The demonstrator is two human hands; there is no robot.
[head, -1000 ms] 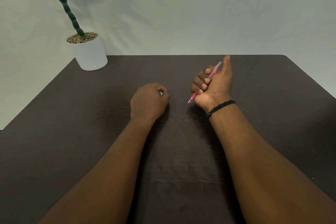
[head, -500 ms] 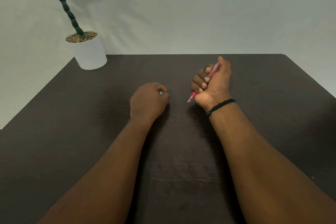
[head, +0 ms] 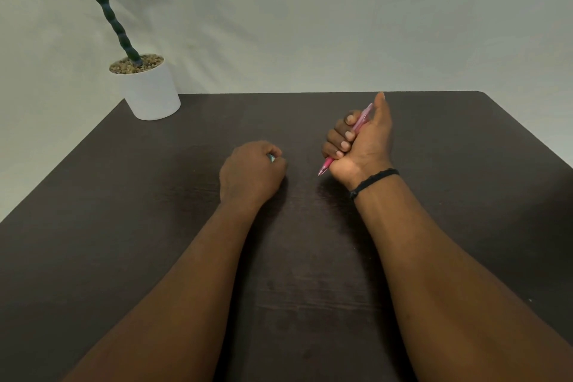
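At table | right hand grips pink pen, thumb raised | left hand clutches teal object

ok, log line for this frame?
right hand: holds pink pen, thumb up | left hand: curled round small teal item | table: potted plant at far-left corner

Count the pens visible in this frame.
1 for certain: a pink pen gripped in the right hand, tip pointing down at the table. The left hand grips a small teal thing, mostly hidden, which may be a second pen.
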